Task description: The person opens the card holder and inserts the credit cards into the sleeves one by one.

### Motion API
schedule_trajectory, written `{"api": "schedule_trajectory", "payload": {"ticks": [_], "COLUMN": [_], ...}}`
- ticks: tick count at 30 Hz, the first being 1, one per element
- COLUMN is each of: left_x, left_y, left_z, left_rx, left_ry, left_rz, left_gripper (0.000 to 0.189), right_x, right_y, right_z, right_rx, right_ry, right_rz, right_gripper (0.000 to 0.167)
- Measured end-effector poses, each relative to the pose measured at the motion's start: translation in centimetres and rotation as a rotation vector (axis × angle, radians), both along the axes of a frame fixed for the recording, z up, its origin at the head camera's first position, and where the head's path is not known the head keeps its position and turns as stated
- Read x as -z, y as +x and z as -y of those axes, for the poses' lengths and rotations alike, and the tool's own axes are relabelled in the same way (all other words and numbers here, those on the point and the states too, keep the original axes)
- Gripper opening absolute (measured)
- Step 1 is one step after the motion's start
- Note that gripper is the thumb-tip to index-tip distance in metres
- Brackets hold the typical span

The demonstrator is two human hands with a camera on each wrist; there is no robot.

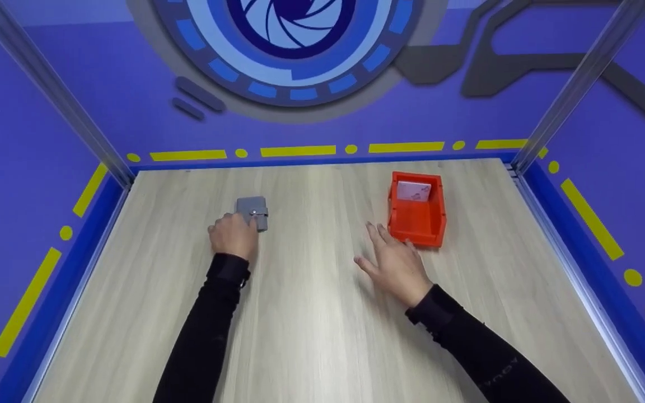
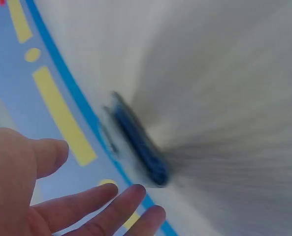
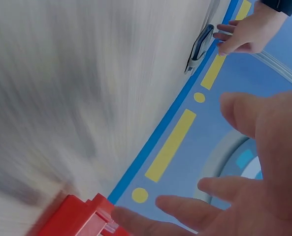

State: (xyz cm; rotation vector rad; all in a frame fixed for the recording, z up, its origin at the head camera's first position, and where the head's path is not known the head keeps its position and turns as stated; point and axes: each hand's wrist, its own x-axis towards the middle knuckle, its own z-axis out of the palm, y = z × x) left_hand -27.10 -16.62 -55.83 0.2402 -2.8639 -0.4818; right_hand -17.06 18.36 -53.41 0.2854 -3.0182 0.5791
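Note:
A small grey wallet (image 1: 251, 204) with a snap strap lies on the table at left. My left hand (image 1: 234, 238) is at its near side and hides part of it in the head view. In the left wrist view the wallet (image 2: 136, 145) appears blurred, with a dark blue side, just beyond the spread fingers (image 2: 99, 194). That hand holds nothing. My right hand (image 1: 400, 270) hovers with fingers spread by the near left corner of a red open bin (image 1: 415, 215). Nothing is in its grip. Inside the bin, a pale pink card-like item (image 1: 414, 191) leans at the far end.
The light wood table (image 1: 311, 280) is bounded by blue printed walls at the back and both sides. Metal posts (image 1: 574, 95) rise at the back corners. A metal rail (image 1: 580, 291) runs along the table's right edge.

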Motion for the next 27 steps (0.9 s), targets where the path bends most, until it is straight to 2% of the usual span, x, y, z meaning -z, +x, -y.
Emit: {"api": "schedule_trajectory", "payload": {"ticks": [3, 5, 11, 15, 20, 27], "left_x": [0.6, 0.9, 1.4, 0.9, 0.2, -0.8], "left_y": [-0.3, -0.4, -0.3, -0.3, -0.4, 0.1], "left_z": [0.6, 0.9, 1.2, 1.2, 0.9, 0.0], "left_rx": [-0.025, -0.037, -0.036, -0.035, -0.043, -0.014], "left_ry": [0.016, 0.030, 0.076, 0.161, 0.275, 0.292], "left_rz": [0.065, 0.084, 0.077, 0.070, 0.107, 0.091], "left_gripper": [0.046, 0.045, 0.042, 0.043, 0.038, 0.026], "right_x": [0.0, 0.1, 0.1, 0.1, 0.3, 0.0], "right_y": [0.2, 0.2, 0.1, 0.1, 0.1, 0.1], "right_z": [0.1, 0.2, 0.2, 0.1, -0.2, -0.5], "right_rx": [0.006, 0.010, 0.023, 0.033, 0.037, 0.038], "right_ry": [-0.033, -0.056, -0.089, -0.106, -0.126, -0.152], "right_rz": [-0.035, -0.036, -0.010, -0.012, -0.024, -0.026], "right_gripper": [0.078, 0.074, 0.064, 0.057, 0.051, 0.044]}}
